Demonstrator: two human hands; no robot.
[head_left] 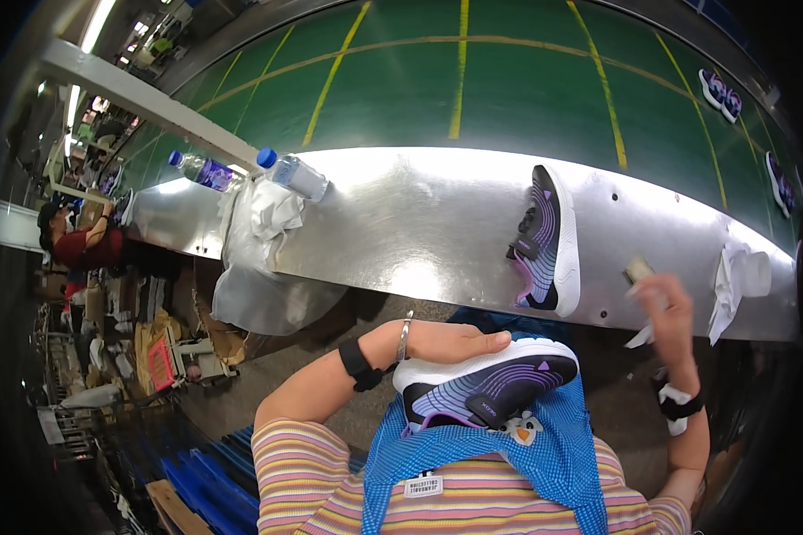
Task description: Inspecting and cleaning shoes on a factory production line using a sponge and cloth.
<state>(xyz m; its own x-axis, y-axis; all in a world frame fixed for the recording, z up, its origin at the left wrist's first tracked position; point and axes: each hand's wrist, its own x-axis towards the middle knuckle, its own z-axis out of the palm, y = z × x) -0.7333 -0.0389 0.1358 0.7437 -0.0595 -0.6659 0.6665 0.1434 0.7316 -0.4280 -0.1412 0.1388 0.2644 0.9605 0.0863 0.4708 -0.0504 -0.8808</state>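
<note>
My left hand (451, 342) is closed on a black sneaker (455, 392) with purple-to-blue lines and a white sole. The sneaker lies on its side in front of my blue apron (544, 464), sole away from me. Out to the right, above the table's near edge, my right hand (671, 321) pinches a small pale yellowish block (638, 269), slightly blurred. A matching sneaker (553, 245) lies on its side on the metal table (401, 223), between my two hands and farther off.
Crumpled white paper (730, 285) lies at the table's right end. On the left are a clear plastic bag (259, 294) and two bottles with blue caps (299, 176). Beyond runs a green conveyor belt (401, 89) carrying more sneakers (721, 95). A person (89, 241) works far left.
</note>
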